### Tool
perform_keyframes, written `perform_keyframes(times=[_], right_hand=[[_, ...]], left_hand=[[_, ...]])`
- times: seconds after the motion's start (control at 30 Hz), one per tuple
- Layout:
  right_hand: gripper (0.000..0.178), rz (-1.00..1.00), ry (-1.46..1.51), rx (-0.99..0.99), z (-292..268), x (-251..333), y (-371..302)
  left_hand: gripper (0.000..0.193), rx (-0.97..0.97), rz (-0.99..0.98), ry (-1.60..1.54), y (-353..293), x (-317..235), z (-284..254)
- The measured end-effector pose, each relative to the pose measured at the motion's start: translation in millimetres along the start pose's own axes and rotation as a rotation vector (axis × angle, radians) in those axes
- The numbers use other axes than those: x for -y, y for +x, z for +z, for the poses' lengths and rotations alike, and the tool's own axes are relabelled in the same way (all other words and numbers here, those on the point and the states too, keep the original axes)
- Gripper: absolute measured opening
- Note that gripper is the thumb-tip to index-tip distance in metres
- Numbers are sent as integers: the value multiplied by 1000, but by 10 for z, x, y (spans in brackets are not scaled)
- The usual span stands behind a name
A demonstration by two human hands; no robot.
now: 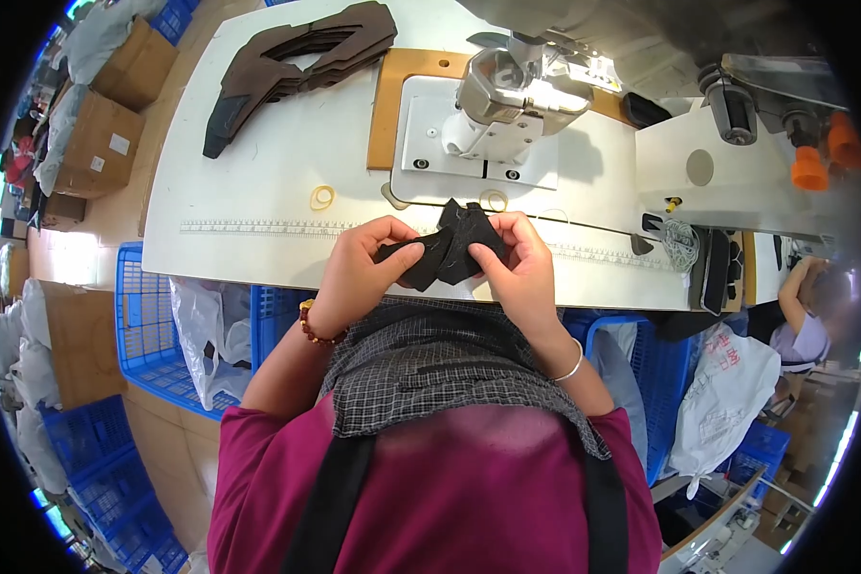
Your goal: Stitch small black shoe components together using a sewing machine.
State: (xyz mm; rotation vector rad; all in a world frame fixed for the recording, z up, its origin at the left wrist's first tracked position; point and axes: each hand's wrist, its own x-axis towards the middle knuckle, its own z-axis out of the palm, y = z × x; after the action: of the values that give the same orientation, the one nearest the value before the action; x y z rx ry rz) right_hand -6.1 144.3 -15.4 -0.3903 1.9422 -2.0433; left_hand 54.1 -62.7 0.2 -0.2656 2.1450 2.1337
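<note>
Both of my hands are closed on a small folded piece of black fabric (437,262) at the table's front edge. My left hand (359,268) pinches its left end between thumb and fingers. On the other side, my right hand (519,267) grips the right part, thumb on top. A few pale loose threads show on the cloth. Just beyond my hands stands the sewing machine (521,96) on a metal plate. A stack of dark brown cut pieces (301,57) with a black end lies at the far left of the white table (258,191).
A printed measuring strip (258,228) runs along the table front. Rubber bands (322,198) lie near it. At the right is a bundle of pale thread (680,245). Blue crates (153,330) with plastic bags stand below the table. Another person (800,325) sits at far right.
</note>
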Motion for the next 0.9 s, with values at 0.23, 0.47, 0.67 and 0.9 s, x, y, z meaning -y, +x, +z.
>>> perform_keyframes(times=[0.23, 0.47, 0.67, 0.9], right_hand=[[18, 74, 13, 31, -9, 42, -15], [12, -20, -143, -124, -343, 76, -43], [21, -509, -545, -269, -230, 151, 5], [30, -909, -949, -10, 212, 124, -101]], left_hand=[[13, 45, -105, -254, 6, 51, -19], [15, -139, 6, -97, 12, 174, -138], [16, -132, 1, 6, 6, 282, -26], [2, 14, -92, -555, 4, 247, 227]])
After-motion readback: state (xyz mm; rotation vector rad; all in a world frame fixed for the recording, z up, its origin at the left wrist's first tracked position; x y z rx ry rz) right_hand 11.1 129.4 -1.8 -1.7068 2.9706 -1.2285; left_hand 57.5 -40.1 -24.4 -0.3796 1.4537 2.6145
